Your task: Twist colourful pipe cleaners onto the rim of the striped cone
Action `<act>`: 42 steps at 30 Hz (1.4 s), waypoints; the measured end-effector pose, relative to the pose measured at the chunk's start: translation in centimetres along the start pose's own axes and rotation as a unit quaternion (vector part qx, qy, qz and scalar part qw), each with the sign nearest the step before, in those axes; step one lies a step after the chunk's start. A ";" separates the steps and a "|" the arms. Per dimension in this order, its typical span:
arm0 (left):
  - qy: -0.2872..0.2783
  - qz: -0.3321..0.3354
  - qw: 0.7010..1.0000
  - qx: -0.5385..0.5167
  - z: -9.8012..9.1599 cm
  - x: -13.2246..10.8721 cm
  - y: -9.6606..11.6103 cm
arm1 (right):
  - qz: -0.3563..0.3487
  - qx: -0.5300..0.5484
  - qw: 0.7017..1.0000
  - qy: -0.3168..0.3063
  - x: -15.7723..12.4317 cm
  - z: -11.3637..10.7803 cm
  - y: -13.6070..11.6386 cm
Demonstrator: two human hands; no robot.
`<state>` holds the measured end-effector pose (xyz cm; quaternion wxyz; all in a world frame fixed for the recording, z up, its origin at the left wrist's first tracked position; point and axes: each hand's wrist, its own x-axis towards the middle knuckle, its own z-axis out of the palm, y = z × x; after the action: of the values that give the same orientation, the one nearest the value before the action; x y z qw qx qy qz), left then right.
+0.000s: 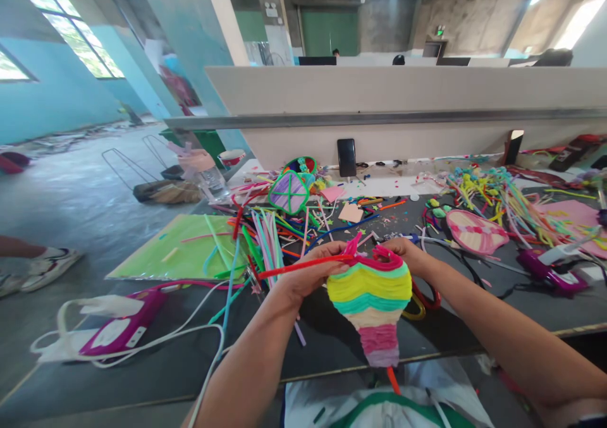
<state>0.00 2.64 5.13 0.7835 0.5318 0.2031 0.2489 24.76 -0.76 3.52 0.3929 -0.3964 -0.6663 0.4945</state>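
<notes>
Above the table's front edge I hold a striped craft piece (372, 292) of pipe cleaners, wide at the top and narrow at the bottom, in yellow, teal, beige, pink and mauve rows. My left hand (315, 267) is closed on its upper left edge. A red-orange pipe cleaner (294, 267) runs leftward from that hand. My right hand (406, 254) pinches the upper right edge, near a magenta strand; its fingertips are partly hidden. An orange-red stick end (393, 380) shows below the craft piece. Scissors (429, 298) with red and yellow handles lie behind it, partly covered.
Loose pipe cleaners (268, 241) and a green sheet (177, 248) lie to the left. Purple power strips (126, 324) with white cables sit at both sides. A pink oval craft (477, 232) lies right. A phone (346, 157) leans against the white partition (403, 93).
</notes>
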 end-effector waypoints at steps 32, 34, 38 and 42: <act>-0.017 0.016 1.000 0.000 -0.3 0.4 -0.3 | 0.073 0.154 0.982 -0.081 0.1 -0.6 0.1; -0.016 0.010 1.000 -0.001 -0.3 0.4 -0.3 | 0.036 0.121 0.989 -0.073 0.2 -0.9 0.4; -0.005 0.006 1.000 0.000 -0.3 0.4 -0.3 | -0.043 0.034 0.997 -0.061 0.4 -1.7 1.0; -0.004 0.009 1.000 0.001 -0.2 0.4 -0.2 | -0.080 -0.032 0.994 -0.063 0.5 -2.0 1.3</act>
<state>0.23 2.92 4.81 0.7818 0.5353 0.1954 0.2533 26.55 0.68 2.76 0.3755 -0.3218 -0.7350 0.4639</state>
